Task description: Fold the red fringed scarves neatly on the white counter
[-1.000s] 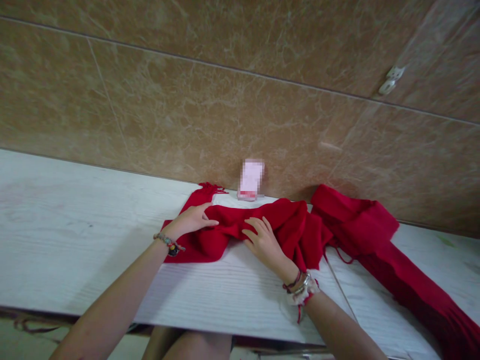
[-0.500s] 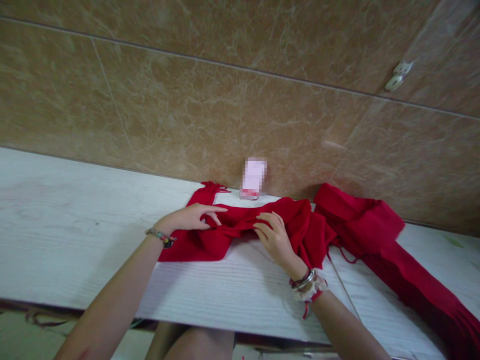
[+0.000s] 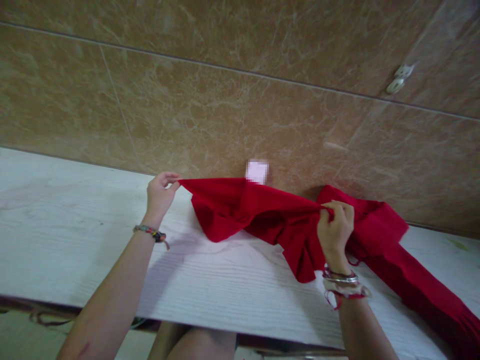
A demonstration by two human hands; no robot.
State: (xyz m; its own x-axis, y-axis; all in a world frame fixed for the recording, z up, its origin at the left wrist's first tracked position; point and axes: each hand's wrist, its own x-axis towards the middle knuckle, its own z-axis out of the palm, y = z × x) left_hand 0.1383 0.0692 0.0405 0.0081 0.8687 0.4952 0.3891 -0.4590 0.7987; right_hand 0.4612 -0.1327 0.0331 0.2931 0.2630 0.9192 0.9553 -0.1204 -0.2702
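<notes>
Near the back edge of the desk (image 3: 75,225), the red cloth (image 3: 258,202) is pinched tight by the left hand (image 3: 160,194) and right hand (image 3: 336,227), seemingly so its top is held straight.

The desk (image 3: 75,215) leaves room left of the left hand (image 3: 161,196). Just right of the right hand (image 3: 336,227), folded cloth (image 3: 380,225) obstructs passage.

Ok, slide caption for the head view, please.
Left hand and right hand hold a red scarf by its upper edge over a white wood-grain tabletop beside a brown marbled wall.
</notes>
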